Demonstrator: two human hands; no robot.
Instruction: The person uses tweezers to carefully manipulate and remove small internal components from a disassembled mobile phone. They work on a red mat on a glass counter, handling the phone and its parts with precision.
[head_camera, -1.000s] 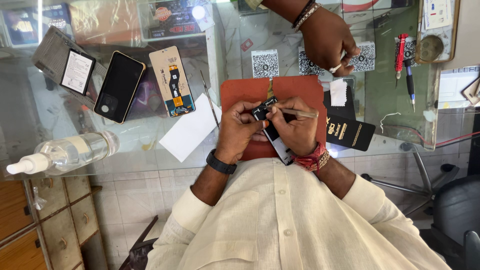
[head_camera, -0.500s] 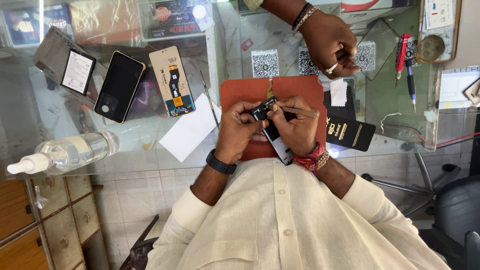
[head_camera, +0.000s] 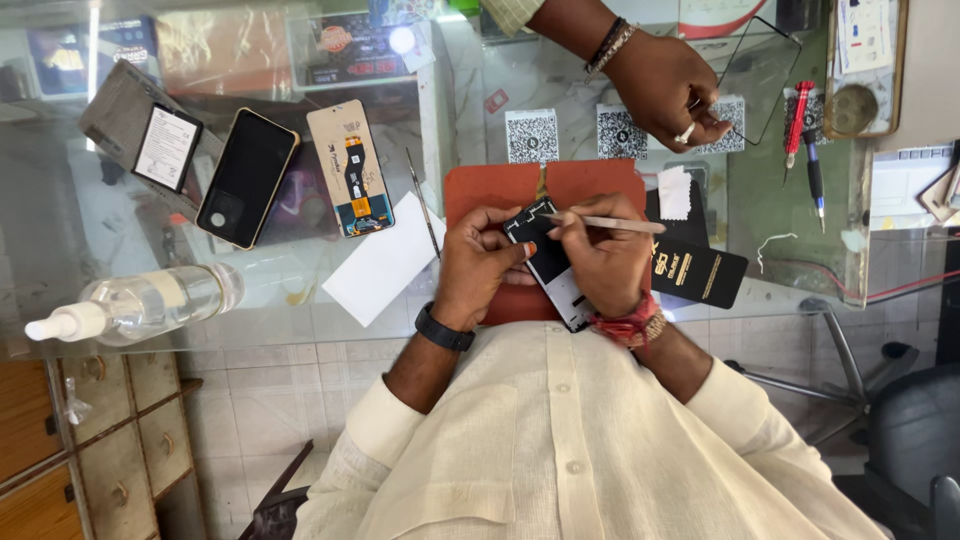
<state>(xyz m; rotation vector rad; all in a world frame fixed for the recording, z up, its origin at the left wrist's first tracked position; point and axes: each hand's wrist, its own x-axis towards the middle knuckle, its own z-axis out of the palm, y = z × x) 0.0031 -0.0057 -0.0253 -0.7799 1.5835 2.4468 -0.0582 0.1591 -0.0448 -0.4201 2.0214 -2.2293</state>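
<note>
- Far left of the glass desk: a clear spray bottle lies on its side, well apart from the work.
- Next along: a dark phone lies flat, with a tan display panel just beside it. A white sheet lies nearer the person.
- Left hand, watch on the wrist: its grip is pressed together on the left edge of the handset, thumb on top. It holds the handset just over the red mat.
- The handset is a slim dark piece with a pale rim. It runs slantwise between the two hands, its upper end towards the mat and its lower end near the person's shirt.
- Right hand, red thread at the wrist: its grip pinches a thin pale tool, held almost level. The tip points left and meets the handset's upper end, right by the left thumb.
- Judgement: the step in hand is fine work with the tool tip on the handset's top edge. Any further move calls for a still left hold and light, exact pressure at the tip.
- Right of the hands: a black card lies partly on the mat.
- Upper right: another person's hand, ring on one finger, rests on a clear glass pane, apart from the work. A red pen lies further right.
</note>
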